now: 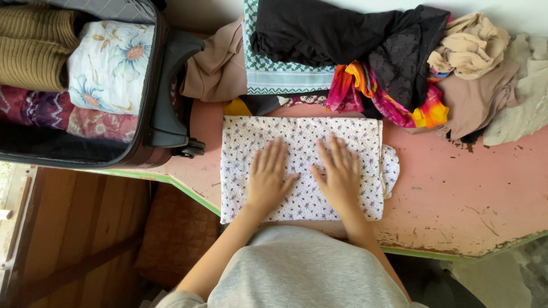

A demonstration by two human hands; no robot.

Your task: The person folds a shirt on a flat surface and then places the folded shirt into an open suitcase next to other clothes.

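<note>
1. Both hands lie flat with fingers spread, gripping nothing: the left hand (268, 174) and the right hand (339, 171) press palm-down, side by side, on a folded white cloth (302, 142) with a small purple flower print.
2. The cloth sits under the palms on the pink table (456, 188), already folded into a neat rectangle; just right of the right hand a loose flap sticks out past the folded edge.
3. Beyond the fingertips lies an unfolded heap: a black garment (342, 34), a bright multicoloured scarf (371, 91), beige clothes (474, 51) and a green-and-white patterned cloth (274, 68).
4. Well to the left of the left hand stands an open suitcase (165, 102), holding folded clothes, among them a floral piece (111, 63).
5. Judging by this, one piece is nearly folded, several are packed, and the heap remains; how full the suitcase is I cannot quite tell, since the frame cuts it off.
</note>
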